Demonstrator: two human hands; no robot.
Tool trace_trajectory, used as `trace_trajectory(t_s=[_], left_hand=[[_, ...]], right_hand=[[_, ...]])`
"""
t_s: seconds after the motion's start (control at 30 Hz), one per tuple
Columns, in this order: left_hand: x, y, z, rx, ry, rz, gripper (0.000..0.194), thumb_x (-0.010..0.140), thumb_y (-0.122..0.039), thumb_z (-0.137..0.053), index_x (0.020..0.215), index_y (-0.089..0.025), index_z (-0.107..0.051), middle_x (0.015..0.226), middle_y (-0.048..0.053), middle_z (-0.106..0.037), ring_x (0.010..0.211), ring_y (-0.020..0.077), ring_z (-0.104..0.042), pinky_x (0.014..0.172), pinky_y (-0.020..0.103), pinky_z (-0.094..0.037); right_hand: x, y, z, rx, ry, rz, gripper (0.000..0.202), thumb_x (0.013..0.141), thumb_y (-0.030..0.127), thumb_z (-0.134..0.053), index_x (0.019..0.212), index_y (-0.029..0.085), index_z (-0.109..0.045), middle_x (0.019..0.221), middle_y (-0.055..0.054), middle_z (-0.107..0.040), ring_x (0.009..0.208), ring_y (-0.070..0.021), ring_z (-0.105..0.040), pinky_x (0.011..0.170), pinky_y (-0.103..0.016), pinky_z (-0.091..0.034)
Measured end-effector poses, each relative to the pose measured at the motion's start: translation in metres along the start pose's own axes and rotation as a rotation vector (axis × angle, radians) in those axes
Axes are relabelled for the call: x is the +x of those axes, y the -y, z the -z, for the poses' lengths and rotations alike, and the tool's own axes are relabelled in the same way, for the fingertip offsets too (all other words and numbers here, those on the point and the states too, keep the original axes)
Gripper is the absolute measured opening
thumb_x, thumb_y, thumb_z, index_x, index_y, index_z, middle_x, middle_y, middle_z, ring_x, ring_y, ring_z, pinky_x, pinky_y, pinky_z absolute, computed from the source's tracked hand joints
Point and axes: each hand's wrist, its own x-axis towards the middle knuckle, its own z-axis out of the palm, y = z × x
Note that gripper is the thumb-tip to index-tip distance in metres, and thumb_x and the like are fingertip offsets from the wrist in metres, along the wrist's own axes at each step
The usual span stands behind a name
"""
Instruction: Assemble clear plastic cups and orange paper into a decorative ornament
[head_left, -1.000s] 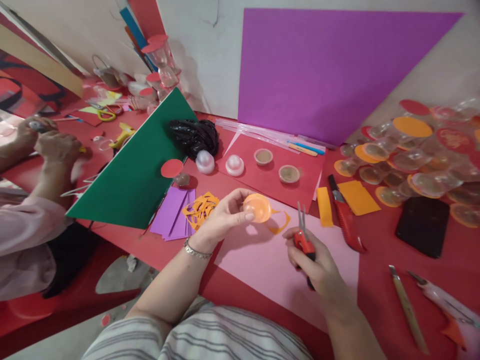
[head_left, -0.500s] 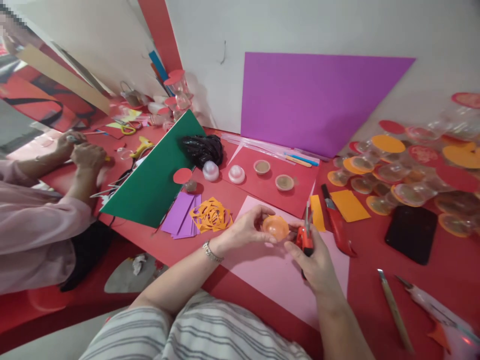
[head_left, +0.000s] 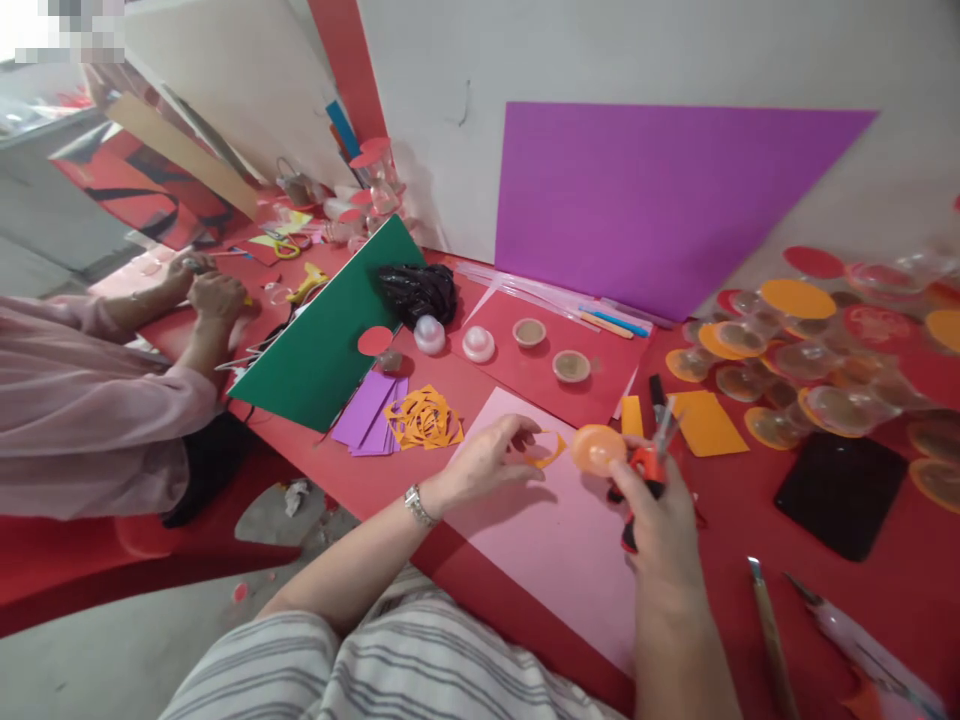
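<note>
My left hand (head_left: 499, 462), a metal watch on its wrist, pinches a thin curved orange paper offcut (head_left: 553, 452) above the pink sheet (head_left: 547, 560). In my right hand (head_left: 660, 520) are red-and-black scissors (head_left: 649, 470), blades pointing up and away. The same hand's thumb presses on a clear plastic cup backed with orange paper (head_left: 598, 450), just right of the offcut. To the left lies a pile of orange paper offcuts (head_left: 424, 420), beside purple paper strips (head_left: 366, 415). Clear domed plastic pieces (head_left: 478, 344) and sand-filled cups (head_left: 571, 367) stand behind the pink sheet.
At right are a red-handled cutter (head_left: 658, 395), orange paper (head_left: 709, 423), a black phone (head_left: 840, 495), a wood-handled blade (head_left: 769, 630), a glue gun (head_left: 862, 640) and several stacked plastic cups (head_left: 810, 360). A green board (head_left: 330, 340) stands at left. Beyond it, a co-worker's hands (head_left: 214, 295) work.
The offcut has come apart from the orange-backed cup and stays in my left hand. My right hand has moved right with the cup and scissors. The view has shifted slightly.
</note>
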Motion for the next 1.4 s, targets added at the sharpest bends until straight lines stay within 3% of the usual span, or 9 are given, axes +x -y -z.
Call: trace_trajectory(t_s=[0.1,0.2,0.33,0.63,0.83,0.97,1.1,1.27,1.4], left_hand=[[-0.004,0.000,-0.004,0.439,0.017,-0.070,0.016,0.095,-0.023,-0.064,0.110,-0.018,-0.066,0.110,0.009,-0.065,0.096,0.0197,-0.066,0.086,0.032,-0.053],[-0.005,-0.003,-0.008,0.759,0.140,-0.179,0.017,0.098,-0.013,-0.054,0.107,-0.015,-0.068,0.108,0.011,-0.067,0.091,0.0201,-0.066,0.086,0.034,-0.052],[-0.003,-0.007,-0.009,0.908,0.246,-0.263,0.017,0.099,-0.010,-0.050,0.101,-0.012,-0.067,0.100,0.011,-0.068,0.086,0.0205,-0.066,0.084,0.034,-0.050],[-0.007,-0.010,0.001,0.898,0.152,-0.238,0.015,0.101,-0.018,-0.051,0.098,-0.014,-0.066,0.086,0.008,-0.068,0.080,0.0216,-0.065,0.074,0.034,-0.049],[-0.033,0.007,0.069,0.624,-0.032,0.135,0.013,0.097,-0.016,-0.056,0.088,-0.017,-0.066,0.090,0.007,-0.070,0.083,0.0199,-0.064,0.077,0.031,-0.048],[-0.038,0.032,0.096,0.571,-0.035,0.158,0.018,0.094,-0.017,-0.057,0.076,-0.017,-0.064,0.082,0.004,-0.067,0.077,0.0182,-0.062,0.075,0.030,-0.049],[-0.040,0.041,0.097,0.546,-0.073,0.151,0.016,0.093,-0.018,-0.058,0.078,-0.016,-0.063,0.086,0.007,-0.065,0.077,0.0196,-0.062,0.075,0.032,-0.049],[-0.051,0.026,0.083,0.516,-0.090,0.104,0.006,0.089,-0.022,-0.068,0.091,-0.018,-0.065,0.095,0.007,-0.068,0.088,0.0208,-0.065,0.082,0.033,-0.053],[-0.048,0.009,0.050,0.402,0.052,-0.152,0.055,0.083,-0.037,-0.080,0.128,-0.016,-0.057,0.122,0.017,-0.067,0.115,0.0306,-0.064,0.097,0.042,-0.053]], right_hand=[[0.009,-0.006,0.009,0.055,-0.105,-0.026,0.051,0.073,0.056,-0.074,0.106,0.020,-0.063,0.085,0.000,-0.063,0.065,-0.0141,-0.057,0.056,-0.025,-0.046],[0.010,-0.009,0.011,0.063,-0.087,-0.051,0.049,0.075,0.056,-0.073,0.106,0.019,-0.063,0.079,0.001,-0.061,0.061,-0.0135,-0.054,0.053,-0.024,-0.043],[0.003,-0.004,0.009,0.129,-0.028,-0.086,0.049,0.074,0.055,-0.076,0.106,0.021,-0.063,0.085,-0.001,-0.064,0.067,-0.0155,-0.057,0.056,-0.026,-0.046],[-0.008,-0.006,0.014,-0.020,0.053,-0.018,0.047,0.078,0.056,-0.072,0.109,0.023,-0.062,0.099,-0.006,-0.066,0.079,-0.0218,-0.063,0.064,-0.032,-0.054],[-0.014,-0.003,0.001,-0.195,0.104,0.094,0.039,0.078,0.057,-0.069,0.101,0.025,-0.068,0.107,-0.008,-0.070,0.101,-0.0293,-0.067,0.087,-0.042,-0.055],[-0.022,0.005,-0.013,-0.265,0.220,0.076,0.048,0.074,0.063,-0.071,0.104,0.025,-0.066,0.108,-0.007,-0.072,0.101,-0.0289,-0.068,0.087,-0.041,-0.055],[-0.032,0.007,-0.020,-0.377,0.311,0.069,0.052,0.078,0.065,-0.066,0.107,0.023,-0.065,0.104,-0.007,-0.074,0.096,-0.0262,-0.069,0.081,-0.036,-0.054],[-0.042,-0.007,-0.016,-0.429,0.347,0.034,0.057,0.078,0.068,-0.065,0.110,0.021,-0.064,0.104,-0.008,-0.075,0.095,-0.0263,-0.070,0.078,-0.034,-0.055],[-0.046,-0.018,-0.012,-0.364,0.379,-0.005,0.057,0.080,0.067,-0.065,0.113,0.021,-0.064,0.110,-0.008,-0.076,0.103,-0.0259,-0.070,0.085,-0.030,-0.057]])
